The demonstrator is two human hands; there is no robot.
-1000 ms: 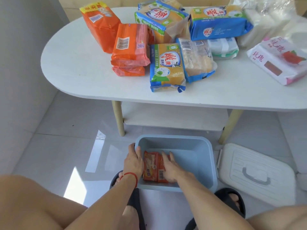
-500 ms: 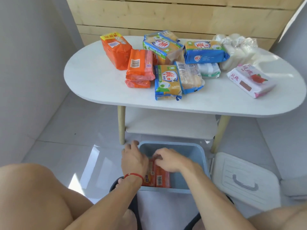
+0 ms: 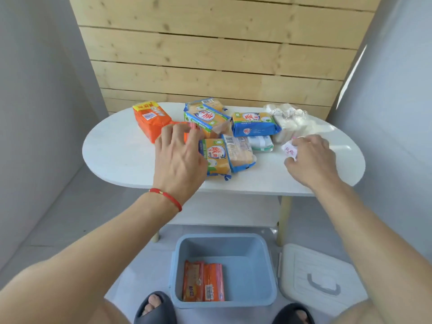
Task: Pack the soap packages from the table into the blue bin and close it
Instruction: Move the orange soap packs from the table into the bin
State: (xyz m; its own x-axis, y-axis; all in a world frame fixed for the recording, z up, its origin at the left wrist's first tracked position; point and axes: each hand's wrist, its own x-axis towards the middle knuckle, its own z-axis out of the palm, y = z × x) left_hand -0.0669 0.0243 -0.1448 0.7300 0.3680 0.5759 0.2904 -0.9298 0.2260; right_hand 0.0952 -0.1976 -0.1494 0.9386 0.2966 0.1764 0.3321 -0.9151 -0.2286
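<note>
The blue bin stands open on the floor below the table, with two orange soap packs lying side by side at its left. Several soap packages lie on the white table: a big orange pack, yellow-and-blue packs, a blue pack. My left hand hovers with fingers spread over a small orange pack, mostly hiding it. My right hand rests curled over a white-and-pink package; whether it grips the package is unclear.
The bin's white lid lies flat on the floor right of the bin. A clear-wrapped bundle of white bars and a white-green pack sit at the table's right. Grey walls close in both sides. My slippered feet flank the bin.
Both hands left the bin and rose to the table, leaving the orange packs inside. The view tilted up toward the wall.
</note>
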